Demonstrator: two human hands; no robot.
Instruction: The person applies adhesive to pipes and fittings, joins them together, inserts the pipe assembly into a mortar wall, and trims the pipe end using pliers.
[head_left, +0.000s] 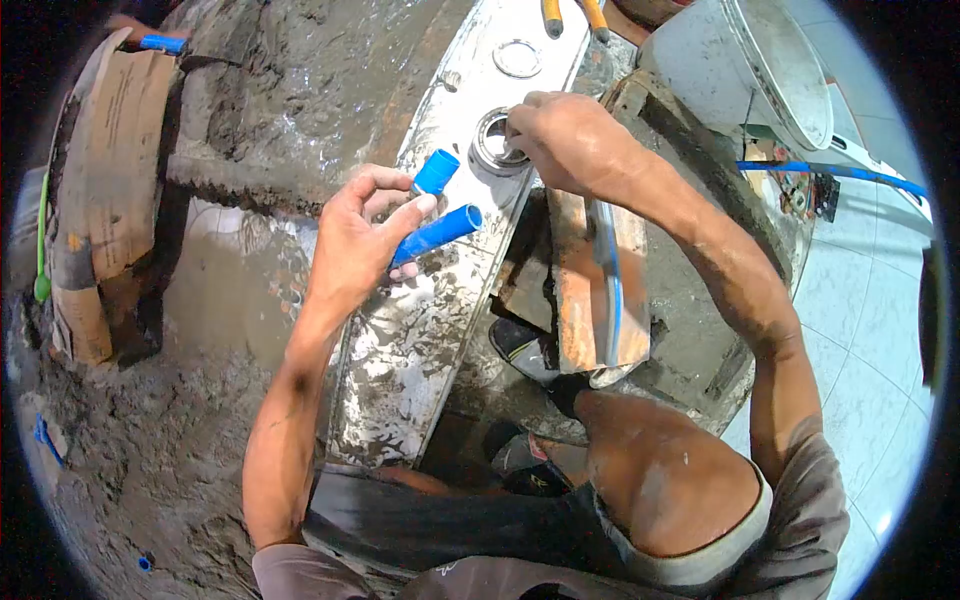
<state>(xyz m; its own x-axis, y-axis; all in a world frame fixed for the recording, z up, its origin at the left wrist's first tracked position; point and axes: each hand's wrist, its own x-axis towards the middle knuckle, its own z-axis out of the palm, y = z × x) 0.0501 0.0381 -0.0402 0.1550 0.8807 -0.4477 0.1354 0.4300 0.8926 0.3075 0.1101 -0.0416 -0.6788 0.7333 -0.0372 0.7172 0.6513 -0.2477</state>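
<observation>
Left hand: the left hand (360, 225) is closed around 2 pieces at once, thumb and fingers bent, with their free ends projecting over the panel.
Upper piece: a short, bright-blue plastic pipe piece (436, 172), held near the thumb and index finger; probably light and stiff, best gripped around its outer wall.
Lower piece: a longer, bright-blue plastic pipe tube (440, 233), open at its visible end, lying beneath the thumb with fingertips below; likely light and rigid, with a smooth wall that could slip or roll if wet. Mid-length appears the steadiest hold, leaving the end free.
Right hand: the right hand (575, 145) has its fingers bent together at the mouth of the tin; whether they pinch anything cannot be told.
Tin: a round, open, metal-rimmed tin (486, 150) on the panel; its contents are unclear. It would presumably tip if pushed at the rim, so the side wall is the safer hold.
Panel: a long, white, mud-smeared panel (385, 390), apparently stiff, beneath the tin and the 2 blue pieces.
</observation>
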